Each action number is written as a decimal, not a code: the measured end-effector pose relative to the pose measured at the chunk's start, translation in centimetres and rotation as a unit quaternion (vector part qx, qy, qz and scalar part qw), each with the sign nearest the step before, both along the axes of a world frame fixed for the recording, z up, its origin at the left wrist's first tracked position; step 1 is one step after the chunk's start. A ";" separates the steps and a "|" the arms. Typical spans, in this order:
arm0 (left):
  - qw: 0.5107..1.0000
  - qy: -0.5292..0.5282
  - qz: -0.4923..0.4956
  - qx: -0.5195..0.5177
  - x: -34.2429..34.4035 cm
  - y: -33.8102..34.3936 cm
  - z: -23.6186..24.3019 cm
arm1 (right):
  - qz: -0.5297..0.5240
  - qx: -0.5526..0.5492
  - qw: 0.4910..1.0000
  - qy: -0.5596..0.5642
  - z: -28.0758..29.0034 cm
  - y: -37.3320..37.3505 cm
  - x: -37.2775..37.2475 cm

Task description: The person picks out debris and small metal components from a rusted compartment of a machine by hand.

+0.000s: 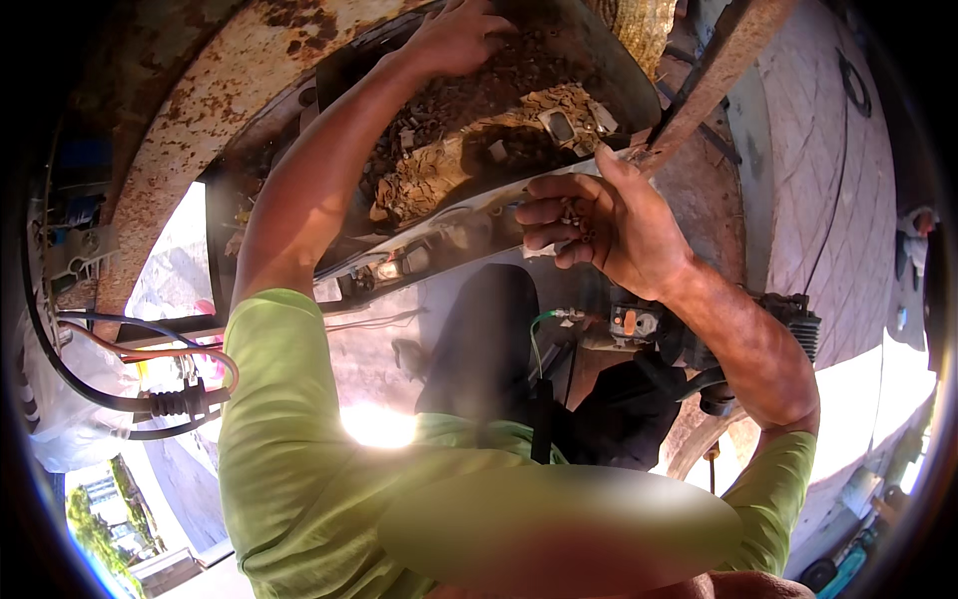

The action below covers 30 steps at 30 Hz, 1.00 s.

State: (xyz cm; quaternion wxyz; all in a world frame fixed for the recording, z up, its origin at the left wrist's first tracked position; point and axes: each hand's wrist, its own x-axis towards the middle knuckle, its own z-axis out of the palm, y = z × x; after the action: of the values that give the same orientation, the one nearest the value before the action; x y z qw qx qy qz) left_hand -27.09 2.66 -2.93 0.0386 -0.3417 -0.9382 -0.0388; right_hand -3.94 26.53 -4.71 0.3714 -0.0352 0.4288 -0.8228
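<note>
Your right grip [639, 225] is turned palm toward you, thumb up and fingers half curled around a few small brown pieces [575, 218]; they sit against the fingers, too small to name closely. That hand is raised at the near right end of a metal tray [469, 222]. Your left grip [454, 42] reaches to the far side of the tray, fingers bent and partly cut off by the upper edge; you cannot tell from this view whether it has hold of anything. The tray carries rusty flakes and loose brown debris [439, 178], with a small pale-rimmed rectangular piece [560, 127] lying among them toward the right.

Left of your left forearm, a curved rusty metal panel [190, 130] arches past the tray. A rusty bar [723, 75] slants up from the tray's right corner. Below your right wrist is a dark box with an orange face [635, 321]; any marking on it is too small to read. A green wire [536, 334] runs beside it. At your far left, a black cable [100, 401] and an orange cable [190, 351] pass near a clear plastic bag [80, 424].
</note>
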 end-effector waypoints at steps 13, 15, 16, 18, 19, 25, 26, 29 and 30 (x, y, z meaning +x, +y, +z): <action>0.989 -0.057 0.050 0.127 -0.3 -1.7 -0.2 | 0.009 -0.001 1.000 -0.002 -0.2 0.0 -0.1; 0.989 -0.066 0.074 0.106 0.4 -1.3 0.5 | 0.005 0.002 1.000 -0.001 -0.2 0.1 -0.1; 0.993 -0.048 0.053 0.099 0.1 -1.7 0.2 | 0.006 0.003 1.000 0.000 -0.1 0.0 -0.1; 0.996 -0.013 0.012 0.083 -0.6 -2.6 -0.6 | 0.011 -0.002 1.000 0.002 -0.2 -0.1 -0.1; 0.996 -0.035 0.024 0.082 -0.5 -2.1 -0.3 | 0.009 -0.003 1.000 0.002 -0.2 0.0 -0.1; 0.999 -0.001 -0.044 0.032 0.0 -1.2 0.6 | 0.016 -0.006 1.000 0.005 -0.2 0.0 -0.2; 0.998 0.002 -0.057 0.011 -0.1 -0.8 1.0 | 0.015 -0.003 1.000 0.005 -0.3 0.1 -0.2; 0.997 -0.007 -0.073 -0.018 0.2 -0.3 1.3 | 0.014 0.000 1.000 0.006 -0.3 0.1 -0.2; 0.997 -0.014 -0.075 -0.022 0.4 -0.3 1.4 | 0.014 -0.002 1.000 0.007 -0.3 0.0 -0.2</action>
State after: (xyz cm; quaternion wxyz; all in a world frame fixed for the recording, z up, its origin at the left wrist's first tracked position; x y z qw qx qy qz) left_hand -26.73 2.36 -1.53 0.0149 -0.4109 -0.9112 -0.0255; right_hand -4.11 26.57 -4.97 0.3801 -0.0476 0.4291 -0.8180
